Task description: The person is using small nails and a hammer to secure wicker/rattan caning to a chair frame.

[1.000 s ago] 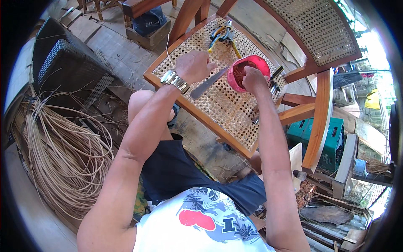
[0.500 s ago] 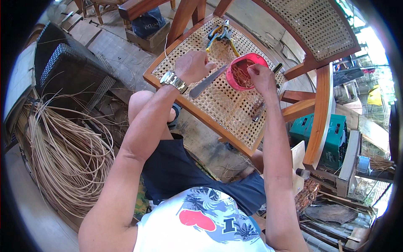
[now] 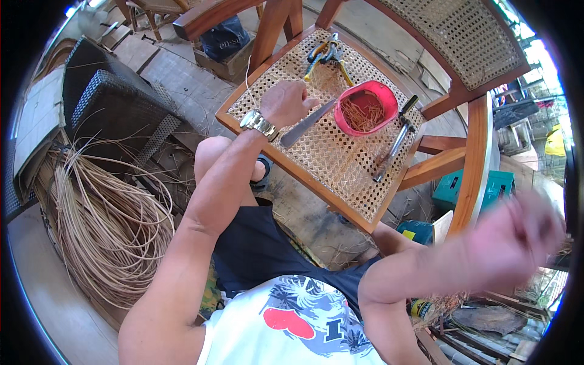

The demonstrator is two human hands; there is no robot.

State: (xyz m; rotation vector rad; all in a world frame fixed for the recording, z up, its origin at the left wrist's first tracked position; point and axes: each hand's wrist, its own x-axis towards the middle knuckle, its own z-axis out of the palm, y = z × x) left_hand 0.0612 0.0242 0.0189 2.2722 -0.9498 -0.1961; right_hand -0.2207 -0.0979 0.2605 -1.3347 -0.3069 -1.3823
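Weaving work on the cane seat (image 3: 340, 152) of a wooden chair looks to be the step in hand. The left hand (image 3: 286, 103) rests on the seat with its fingers curled around the handle of a long knife (image 3: 307, 123), whose blade lies flat across the weave just beside a red bowl (image 3: 366, 108) of small wooden pegs. The right hand (image 3: 517, 240) is lifted well clear of the seat, off to the right and blurred, so I cannot tell whether its fingers are grasping anything. Pliers (image 3: 325, 55) lie at the far edge of the seat, a metal tool (image 3: 392, 143) to the right of the bowl. A bundle of cane strands (image 3: 103, 219) lies on the floor to the left. The next move likely calls for bringing the right hand back down to the seat.
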